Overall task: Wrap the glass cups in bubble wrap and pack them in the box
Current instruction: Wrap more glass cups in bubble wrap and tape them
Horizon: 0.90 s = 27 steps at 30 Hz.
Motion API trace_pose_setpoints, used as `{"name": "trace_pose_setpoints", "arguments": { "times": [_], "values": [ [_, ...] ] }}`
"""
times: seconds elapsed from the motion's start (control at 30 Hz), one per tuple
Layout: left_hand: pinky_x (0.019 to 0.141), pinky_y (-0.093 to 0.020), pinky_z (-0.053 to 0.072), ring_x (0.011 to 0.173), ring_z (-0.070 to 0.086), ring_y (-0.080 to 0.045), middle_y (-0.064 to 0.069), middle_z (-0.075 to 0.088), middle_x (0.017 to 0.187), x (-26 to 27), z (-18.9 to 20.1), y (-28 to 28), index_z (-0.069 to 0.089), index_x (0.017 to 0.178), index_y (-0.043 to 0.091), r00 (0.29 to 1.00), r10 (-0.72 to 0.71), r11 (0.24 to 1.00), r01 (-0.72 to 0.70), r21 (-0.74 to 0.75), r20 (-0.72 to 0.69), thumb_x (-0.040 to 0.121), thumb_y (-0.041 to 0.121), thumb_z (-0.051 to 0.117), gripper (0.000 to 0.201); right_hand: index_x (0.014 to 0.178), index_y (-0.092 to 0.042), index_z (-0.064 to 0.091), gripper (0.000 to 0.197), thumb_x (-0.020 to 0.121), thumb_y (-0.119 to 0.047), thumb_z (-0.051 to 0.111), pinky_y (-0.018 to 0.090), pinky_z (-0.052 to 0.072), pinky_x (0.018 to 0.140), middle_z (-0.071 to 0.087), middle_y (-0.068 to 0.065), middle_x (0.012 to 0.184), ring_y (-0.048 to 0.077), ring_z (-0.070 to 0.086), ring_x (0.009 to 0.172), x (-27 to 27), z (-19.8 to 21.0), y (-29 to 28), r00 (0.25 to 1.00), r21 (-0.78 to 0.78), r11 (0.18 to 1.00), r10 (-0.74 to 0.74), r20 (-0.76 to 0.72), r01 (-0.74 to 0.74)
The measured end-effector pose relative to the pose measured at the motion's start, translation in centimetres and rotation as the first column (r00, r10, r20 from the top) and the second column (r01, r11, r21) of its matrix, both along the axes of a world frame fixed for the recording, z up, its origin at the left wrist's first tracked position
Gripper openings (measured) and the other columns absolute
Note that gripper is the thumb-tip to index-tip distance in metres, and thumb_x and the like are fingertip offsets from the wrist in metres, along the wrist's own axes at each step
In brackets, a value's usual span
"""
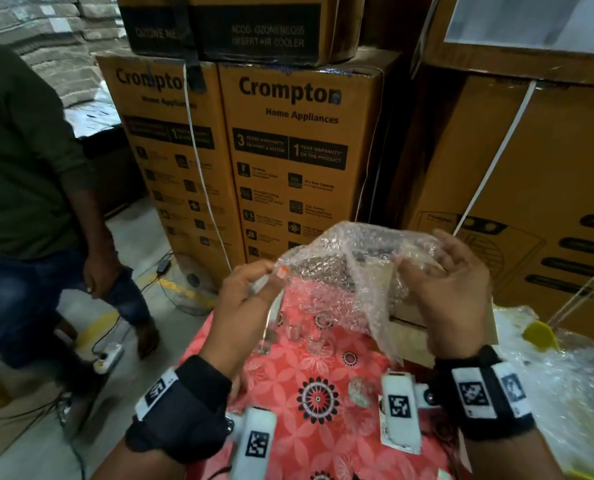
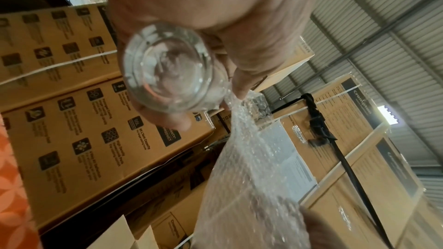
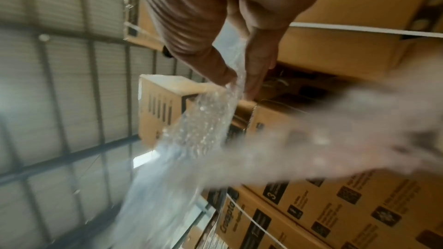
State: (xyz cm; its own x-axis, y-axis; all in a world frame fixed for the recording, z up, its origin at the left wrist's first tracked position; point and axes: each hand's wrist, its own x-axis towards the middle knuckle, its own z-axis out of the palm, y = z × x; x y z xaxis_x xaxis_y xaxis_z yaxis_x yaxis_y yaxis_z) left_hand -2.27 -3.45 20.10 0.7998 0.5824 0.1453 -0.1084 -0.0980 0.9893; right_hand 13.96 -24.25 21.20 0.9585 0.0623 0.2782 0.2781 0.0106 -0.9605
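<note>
I hold a sheet of bubble wrap (image 1: 344,271) spread above the table between both hands. My left hand (image 1: 254,289) grips a clear glass cup (image 2: 167,75) in its palm and pinches the sheet's left edge (image 2: 251,177) with thumb and fingertips. My right hand (image 1: 441,282) pinches the right edge between thumb and forefinger, and the sheet (image 3: 206,126) hangs from its fingertips (image 3: 254,86). Several more glass cups (image 1: 318,344) stand on the red floral tablecloth (image 1: 288,427) below. An open cardboard box (image 1: 413,327) sits behind the sheet, partly hidden by it.
Tall stacked appliance cartons (image 1: 299,150) wall off the far side. A person (image 1: 29,168) stands at the left on the floor, near a power strip (image 1: 107,356) and cables. A heap of clear plastic (image 1: 565,393) and a yellow object (image 1: 539,336) lie at the right.
</note>
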Motion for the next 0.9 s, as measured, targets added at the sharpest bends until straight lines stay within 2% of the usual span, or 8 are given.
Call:
{"name": "trace_pose_setpoints", "arguments": {
  "times": [0.07,0.23,0.4,0.47,0.53,0.6,0.7,0.9],
  "values": [
    [0.093,-0.038,0.051,0.108,0.066,-0.019,-0.005,0.072,0.109,-0.2,0.3,0.4,0.077,0.093,0.021,1.000,-0.004,0.999,0.003,0.047,0.013,0.100,0.042,0.066,0.025,0.123,-0.011,0.069,0.048,0.080,-0.014,0.091,0.051,0.063,0.090,0.078,0.006,0.112,0.028,0.077,0.101,1.3,-0.4,-0.7,0.999,0.012,1.000,0.006,-0.031,-0.006],
    [0.089,-0.015,0.047,0.098,0.065,-0.002,0.001,0.069,0.101,-0.4,0.6,0.6,0.074,0.098,0.010,0.997,-0.068,0.998,0.068,-0.009,0.042,0.101,0.031,0.065,0.023,0.097,-0.018,0.079,0.022,0.084,-0.001,0.082,0.033,0.063,0.073,0.078,0.006,0.089,0.021,0.074,0.076,2.1,-1.4,-1.6,0.999,-0.092,0.995,-0.044,-0.027,0.041],
    [0.086,-0.051,0.052,0.089,0.064,-0.027,-0.006,0.066,0.092,-0.4,0.6,0.7,0.074,0.096,0.015,0.993,-0.114,0.993,0.114,-0.044,-0.018,0.098,0.040,0.070,0.025,0.124,0.006,0.065,0.029,0.098,-0.005,0.065,0.046,0.056,0.081,0.073,0.018,0.100,0.035,0.071,0.090,3.0,-3.1,-0.9,0.853,0.344,0.939,0.187,-0.487,-0.009],
    [0.070,-0.047,0.053,0.076,0.060,-0.034,-0.016,0.061,0.086,-0.4,0.5,0.5,0.071,0.095,0.011,0.990,-0.142,0.988,0.142,-0.061,-0.006,0.096,0.039,0.071,0.028,0.117,0.001,0.067,0.021,0.100,-0.009,0.061,0.050,0.054,0.081,0.067,0.023,0.106,0.037,0.066,0.095,2.9,-3.4,-0.4,0.825,0.384,0.923,0.229,-0.517,-0.015],
    [0.067,-0.040,0.053,0.079,0.060,-0.034,-0.024,0.059,0.089,-0.2,0.3,0.5,0.070,0.094,0.010,0.993,-0.119,0.992,0.119,-0.046,0.010,0.098,0.036,0.070,0.026,0.110,-0.002,0.067,0.015,0.099,-0.007,0.059,0.045,0.051,0.075,0.065,0.021,0.094,0.026,0.067,0.081,2.2,-3.3,0.1,0.905,0.266,0.964,0.104,-0.412,0.010],
    [0.077,-0.043,0.052,0.088,0.061,-0.032,-0.023,0.062,0.096,0.1,0.2,0.7,0.071,0.093,0.011,0.997,-0.081,0.996,0.082,-0.041,0.013,0.100,0.034,0.069,0.024,0.111,-0.008,0.064,0.016,0.100,0.000,0.055,0.029,0.051,0.063,0.064,0.002,0.080,0.000,0.063,0.063,1.4,-2.7,0.1,0.992,0.017,0.995,-0.100,-0.076,0.101],
    [0.086,-0.058,0.047,0.097,0.066,-0.032,0.003,0.070,0.091,0.2,0.3,1.9,0.074,0.091,0.019,0.999,-0.038,0.998,0.037,-0.055,-0.006,0.101,0.034,0.068,0.019,0.124,-0.007,0.058,0.027,0.099,0.001,0.062,0.013,0.033,0.043,0.052,-0.014,0.067,0.001,0.052,0.050,0.8,-1.3,-1.0,0.917,-0.378,0.900,-0.055,0.395,0.217],
    [0.095,-0.067,0.054,0.109,0.065,-0.005,0.022,0.071,0.106,0.0,0.6,4.6,0.078,0.096,0.029,0.998,0.031,0.993,-0.024,0.114,-0.058,0.100,0.050,0.064,0.025,0.132,-0.018,0.041,0.046,0.098,-0.023,0.072,0.025,0.045,0.050,0.063,0.000,0.065,0.004,0.061,0.053,2.4,-1.1,-3.2,0.974,-0.443,0.893,0.023,0.225,0.081]
  ]
}}
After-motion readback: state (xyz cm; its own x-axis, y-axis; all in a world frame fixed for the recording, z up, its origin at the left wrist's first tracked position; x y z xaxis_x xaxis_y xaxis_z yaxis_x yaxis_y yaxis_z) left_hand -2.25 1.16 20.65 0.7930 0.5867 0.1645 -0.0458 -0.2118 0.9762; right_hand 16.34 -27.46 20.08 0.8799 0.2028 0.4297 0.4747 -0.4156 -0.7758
